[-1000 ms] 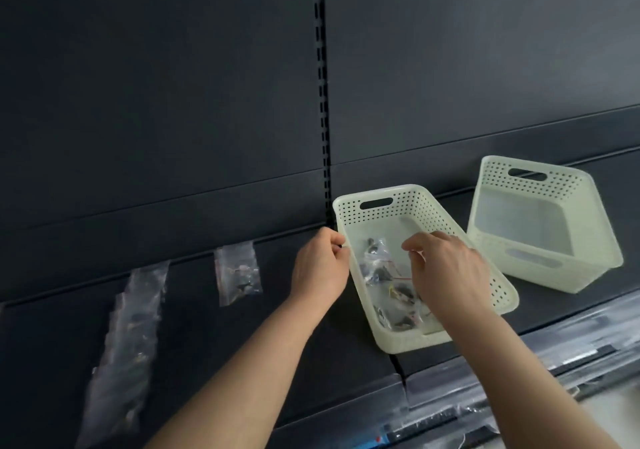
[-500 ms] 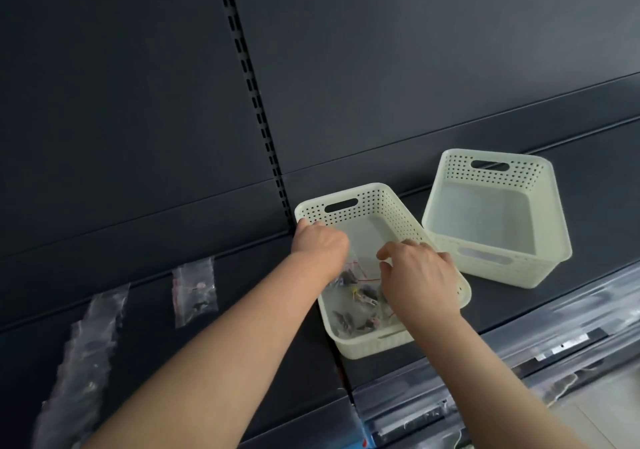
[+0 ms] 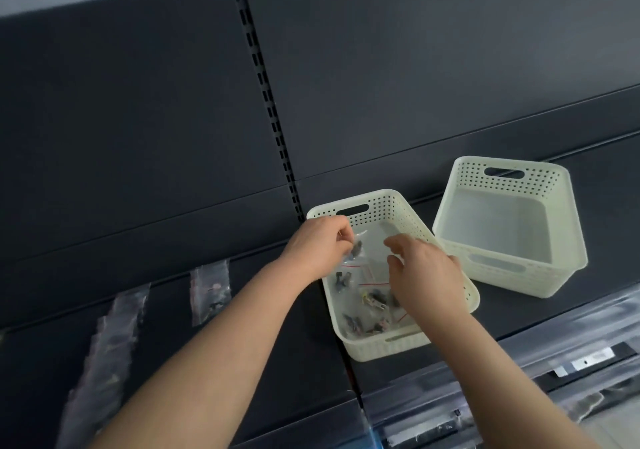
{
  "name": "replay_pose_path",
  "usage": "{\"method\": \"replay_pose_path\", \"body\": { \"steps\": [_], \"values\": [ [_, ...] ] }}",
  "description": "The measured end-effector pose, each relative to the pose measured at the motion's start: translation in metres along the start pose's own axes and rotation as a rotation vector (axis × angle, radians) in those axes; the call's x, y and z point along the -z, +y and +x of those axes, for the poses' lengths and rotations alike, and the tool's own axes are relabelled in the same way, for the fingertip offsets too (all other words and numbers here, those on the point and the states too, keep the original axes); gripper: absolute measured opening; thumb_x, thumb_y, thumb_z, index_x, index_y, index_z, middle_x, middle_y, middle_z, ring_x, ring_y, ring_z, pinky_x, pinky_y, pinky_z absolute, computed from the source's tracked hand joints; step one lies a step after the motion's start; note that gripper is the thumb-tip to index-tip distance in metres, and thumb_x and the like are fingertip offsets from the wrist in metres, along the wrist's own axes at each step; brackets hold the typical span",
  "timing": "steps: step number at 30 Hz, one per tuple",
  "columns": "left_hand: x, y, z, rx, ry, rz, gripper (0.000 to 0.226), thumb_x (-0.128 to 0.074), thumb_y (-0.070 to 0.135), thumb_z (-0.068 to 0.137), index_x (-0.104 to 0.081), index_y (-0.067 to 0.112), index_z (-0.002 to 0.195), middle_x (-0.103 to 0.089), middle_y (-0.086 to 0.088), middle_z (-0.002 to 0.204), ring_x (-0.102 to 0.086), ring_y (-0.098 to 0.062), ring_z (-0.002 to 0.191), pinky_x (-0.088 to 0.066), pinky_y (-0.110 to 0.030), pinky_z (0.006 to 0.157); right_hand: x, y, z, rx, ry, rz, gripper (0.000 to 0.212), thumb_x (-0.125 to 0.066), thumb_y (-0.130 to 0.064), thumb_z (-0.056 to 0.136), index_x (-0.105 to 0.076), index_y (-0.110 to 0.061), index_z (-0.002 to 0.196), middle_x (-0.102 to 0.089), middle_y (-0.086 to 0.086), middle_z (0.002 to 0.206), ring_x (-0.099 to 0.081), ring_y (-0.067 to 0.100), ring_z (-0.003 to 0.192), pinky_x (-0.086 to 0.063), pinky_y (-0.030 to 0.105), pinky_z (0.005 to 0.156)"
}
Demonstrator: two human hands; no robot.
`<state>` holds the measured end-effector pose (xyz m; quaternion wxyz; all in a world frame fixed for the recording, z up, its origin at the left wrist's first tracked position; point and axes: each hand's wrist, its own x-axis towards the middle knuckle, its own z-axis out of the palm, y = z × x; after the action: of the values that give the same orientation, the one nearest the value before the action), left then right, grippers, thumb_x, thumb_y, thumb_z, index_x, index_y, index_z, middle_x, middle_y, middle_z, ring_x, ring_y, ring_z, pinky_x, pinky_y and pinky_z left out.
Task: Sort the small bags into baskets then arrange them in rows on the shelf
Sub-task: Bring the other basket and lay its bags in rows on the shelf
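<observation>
A cream perforated basket (image 3: pixel 382 206) stands on the dark shelf (image 3: pixel 277 327) and holds several small clear bags (image 3: pixel 372 301) with dark parts inside. My left hand (image 3: pixel 320 244) is over the basket's left rim, fingers pinched on a small clear bag (image 3: pixel 356 247) lifted above the others. My right hand (image 3: pixel 420 272) hovers over the basket's right side, fingers spread and curled, holding nothing. A second cream basket (image 3: pixel 509 185), with nothing in it, sits to the right, touching the first one.
One small bag (image 3: pixel 209 291) lies alone on the shelf left of my arm. A row of overlapping bags (image 3: pixel 104 362) runs toward the front edge further left. A slotted upright (image 3: pixel 268 109) divides the back panel. Lower shelf fronts with clear covers (image 3: pixel 519 389) show below right.
My left hand moved from the basket's rim into the basket and pinched a bag, lifting it. My right hand opened its fingers. The view shifted left and tilted up.
</observation>
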<state>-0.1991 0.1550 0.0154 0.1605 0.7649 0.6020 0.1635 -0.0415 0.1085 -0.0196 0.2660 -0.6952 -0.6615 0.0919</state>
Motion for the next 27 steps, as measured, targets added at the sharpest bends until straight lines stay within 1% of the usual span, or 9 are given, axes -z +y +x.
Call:
{"method": "replay_pose_path", "body": {
  "steps": [2, 4, 7, 11, 14, 17, 22, 25, 27],
  "values": [
    [0.014, -0.006, -0.014, -0.003, 0.002, -0.171, 0.017, -0.06, 0.014, 0.092, -0.062, 0.027, 0.082, -0.065, 0.014, 0.081, -0.065, -0.003, 0.08, -0.052, -0.025, 0.078, 0.002, -0.011, 0.003, 0.019, -0.054, 0.274, 0.042, -0.056, -0.03, 0.092, -0.049, -0.024, 0.133, -0.061, -0.008, 0.122, -0.058, 0.012, 0.108, -0.045, 0.029, 0.092],
    [0.026, -0.015, -0.029, 0.012, -0.011, -0.335, 0.02, -0.06, 0.011, 0.093, -0.063, 0.026, 0.082, -0.066, 0.011, 0.079, -0.067, -0.005, 0.076, -0.054, -0.027, 0.078, 0.004, -0.029, 0.003, -0.001, -0.198, 0.544, 0.056, -0.063, -0.035, 0.088, -0.043, -0.02, 0.138, -0.057, -0.007, 0.125, -0.056, 0.009, 0.111, -0.046, 0.026, 0.092],
    [0.04, -0.03, -0.053, 0.055, 0.005, -0.452, 0.022, -0.058, 0.009, 0.095, -0.066, 0.026, 0.084, -0.066, 0.007, 0.08, -0.065, -0.012, 0.08, -0.053, -0.03, 0.079, 0.0, -0.057, 0.001, -0.03, -0.282, 0.718, 0.048, -0.065, -0.028, 0.087, -0.051, -0.019, 0.132, -0.067, -0.007, 0.109, -0.064, 0.006, 0.093, -0.054, 0.02, 0.071],
    [0.05, -0.056, -0.086, 0.272, 0.149, -0.764, 0.01, -0.056, 0.003, 0.096, -0.064, 0.009, 0.098, -0.067, -0.003, 0.081, -0.064, -0.009, 0.069, -0.053, -0.02, 0.063, -0.021, -0.092, -0.008, -0.005, -0.217, 0.775, 0.025, -0.065, -0.018, 0.086, -0.067, -0.022, 0.111, -0.07, -0.007, 0.075, -0.063, 0.007, 0.067, -0.053, 0.029, 0.068],
    [0.045, -0.077, -0.107, 0.468, 0.22, -0.993, 0.006, -0.057, 0.005, 0.096, -0.063, 0.006, 0.097, -0.068, -0.009, 0.081, -0.064, -0.011, 0.063, -0.058, -0.026, 0.065, -0.04, -0.118, -0.018, 0.003, -0.214, 0.788, 0.023, -0.066, -0.021, 0.086, -0.065, -0.024, 0.109, -0.068, -0.009, 0.075, -0.061, 0.005, 0.065, -0.05, 0.027, 0.067],
    [0.039, -0.099, -0.126, 0.584, 0.301, -1.099, 0.01, -0.058, 0.008, 0.097, -0.064, 0.008, 0.089, -0.066, -0.007, 0.079, -0.062, -0.013, 0.067, -0.059, -0.028, 0.065, -0.061, -0.136, -0.03, -0.049, -0.383, 0.862, 0.031, -0.065, -0.013, 0.087, -0.059, -0.017, 0.117, -0.068, -0.003, 0.078, -0.063, 0.009, 0.067, -0.056, 0.03, 0.072],
    [0.027, -0.131, -0.154, 0.683, 0.195, -1.062, 0.009, -0.062, 0.009, 0.094, -0.065, 0.002, 0.1, -0.07, -0.009, 0.085, -0.067, -0.014, 0.073, -0.06, -0.029, 0.068, -0.091, -0.143, -0.044, -0.124, -0.427, 0.867, 0.029, -0.064, -0.006, 0.086, -0.06, -0.011, 0.115, -0.069, -0.002, 0.076, -0.067, 0.009, 0.069, -0.053, 0.023, 0.063],
    [0.021, -0.146, -0.164, 0.73, 0.207, -1.01, 0.004, -0.062, 0.005, 0.093, -0.065, 0.004, 0.094, -0.069, -0.007, 0.08, -0.066, -0.013, 0.068, -0.059, -0.027, 0.063, -0.104, -0.148, -0.052, -0.135, -0.532, 0.817, 0.031, -0.065, -0.004, 0.086, -0.059, -0.015, 0.114, -0.069, -0.003, 0.08, -0.068, 0.008, 0.073, -0.054, 0.023, 0.065],
    [0.017, -0.156, -0.166, 0.743, 0.237, -0.956, 0.006, -0.06, 0.008, 0.095, -0.065, 0.007, 0.091, -0.069, -0.007, 0.08, -0.065, -0.013, 0.068, -0.058, -0.026, 0.062, -0.113, -0.151, -0.055, -0.118, -0.508, 0.718, 0.033, -0.067, -0.007, 0.084, -0.061, -0.015, 0.116, -0.069, -0.006, 0.083, -0.067, 0.008, 0.078, -0.055, 0.026, 0.071]
  ]
}}
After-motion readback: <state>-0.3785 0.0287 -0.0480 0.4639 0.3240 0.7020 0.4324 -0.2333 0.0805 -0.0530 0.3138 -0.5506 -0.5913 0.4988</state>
